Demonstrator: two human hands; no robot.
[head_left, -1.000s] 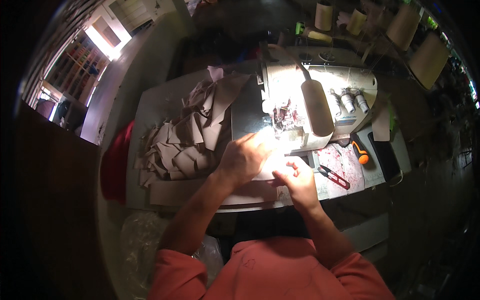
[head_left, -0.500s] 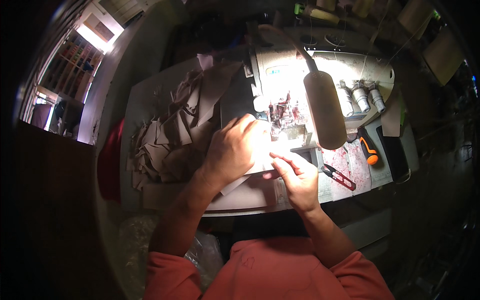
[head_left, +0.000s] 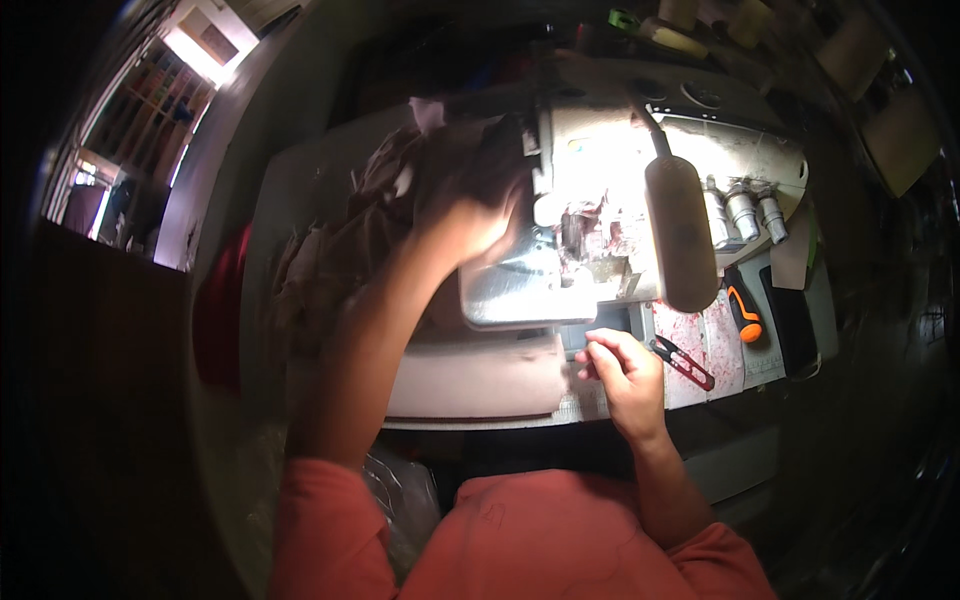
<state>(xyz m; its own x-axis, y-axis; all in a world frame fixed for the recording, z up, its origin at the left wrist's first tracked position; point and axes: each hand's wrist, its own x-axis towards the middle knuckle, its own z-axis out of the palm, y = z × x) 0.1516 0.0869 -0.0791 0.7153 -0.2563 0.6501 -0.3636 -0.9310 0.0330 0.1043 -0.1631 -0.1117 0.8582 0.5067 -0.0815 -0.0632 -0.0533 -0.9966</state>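
My left hand (head_left: 475,232) is smeared by motion over the far side of the machine's shiny metal bed plate (head_left: 515,297). A dark, blurred shape borders its fingers, and I cannot make out what they hold. My right hand (head_left: 628,375) hovers at the near right corner of the plate, thumb and fingers drawn together in a pinch. Whatever sits between those fingertips is too small to name. The brightly lit sewing machine (head_left: 595,235) stands beyond both hands. Left of it, a heap of pale cut fabric pieces (head_left: 335,245) lies in shadow, partly behind my left forearm.
A long lamp head (head_left: 682,235) hangs over the machine. Right of my right hand lie red-handled thread snips (head_left: 683,362), an orange-and-black handled tool (head_left: 744,308) and a dark phone-like slab (head_left: 790,320). A pale flat panel (head_left: 480,380) runs along the near table edge.
My left hand has swung away from me, off the metal plate, which now shows. The pale piece between my hands is gone from there. My right hand has drawn slightly right and nearer.
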